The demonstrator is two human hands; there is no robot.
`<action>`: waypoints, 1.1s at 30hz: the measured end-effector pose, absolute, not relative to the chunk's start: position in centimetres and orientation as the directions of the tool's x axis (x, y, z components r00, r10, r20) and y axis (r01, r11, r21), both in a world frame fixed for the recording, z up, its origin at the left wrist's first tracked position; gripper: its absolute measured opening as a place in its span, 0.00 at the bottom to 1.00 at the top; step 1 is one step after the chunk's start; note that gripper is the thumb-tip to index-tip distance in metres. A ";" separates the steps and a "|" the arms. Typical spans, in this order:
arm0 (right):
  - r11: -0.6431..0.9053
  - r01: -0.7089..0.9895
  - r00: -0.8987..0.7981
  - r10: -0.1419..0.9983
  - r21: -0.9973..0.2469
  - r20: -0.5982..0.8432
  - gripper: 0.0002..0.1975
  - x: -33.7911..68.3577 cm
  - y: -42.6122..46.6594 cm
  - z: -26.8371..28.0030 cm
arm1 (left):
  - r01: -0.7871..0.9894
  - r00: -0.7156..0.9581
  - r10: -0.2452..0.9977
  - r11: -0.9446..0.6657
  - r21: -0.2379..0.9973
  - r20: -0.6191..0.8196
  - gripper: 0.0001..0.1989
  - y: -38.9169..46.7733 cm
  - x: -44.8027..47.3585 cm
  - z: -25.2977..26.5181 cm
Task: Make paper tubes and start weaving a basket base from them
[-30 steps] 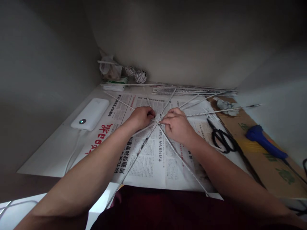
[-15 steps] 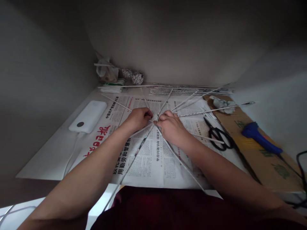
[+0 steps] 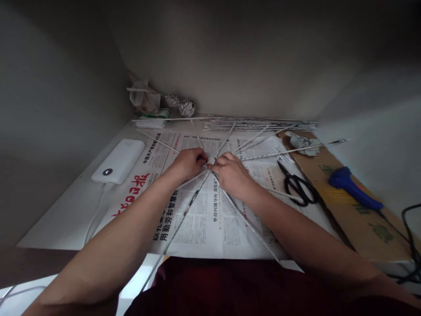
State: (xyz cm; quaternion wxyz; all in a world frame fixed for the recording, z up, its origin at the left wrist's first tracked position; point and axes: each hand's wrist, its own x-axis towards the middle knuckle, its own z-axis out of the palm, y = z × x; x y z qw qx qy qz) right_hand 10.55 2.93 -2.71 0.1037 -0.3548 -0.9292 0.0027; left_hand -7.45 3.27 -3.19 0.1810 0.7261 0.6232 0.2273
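Observation:
Several thin rolled-paper sticks fan out like spokes from a point between my hands; one paper stick runs toward my body on the left, another on the right. My left hand is closed at the left of the crossing, its fingertips pinching a paper stick there. Against the right side, my right hand presses its thumb and fingers together on the sticks where they meet. My fingers hide most of the crossing. An open newspaper lies flat underneath.
Black scissors lie right of my right hand, by a cardboard sheet bearing a blue glue gun and a crumpled wad. A white power bank with a cable sits left. Behind are a bundle of paper sticks and a plastic bag.
Both hands stay at the crossing with barely any movement of the fingers. The whole view has shifted slightly. A light now shows on the power bank's round button.

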 end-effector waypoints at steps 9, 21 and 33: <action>0.741 0.671 -0.725 0.663 -0.024 0.184 0.18 10.3 2.4 -2.7 | 0.825 0.124 0.986 -0.165 0.541 0.113 0.11 3.2 -7.4 -3.3; 0.749 0.661 -0.731 0.655 -0.038 0.194 0.14 10.6 2.5 -2.4 | 0.814 0.110 0.988 -0.151 0.561 0.105 0.10 3.3 -7.4 -3.2; 0.718 0.685 -0.674 0.688 -0.121 0.268 0.16 11.4 2.8 -2.0 | 0.814 0.118 0.985 -0.170 0.555 0.128 0.10 3.3 -7.5 -3.5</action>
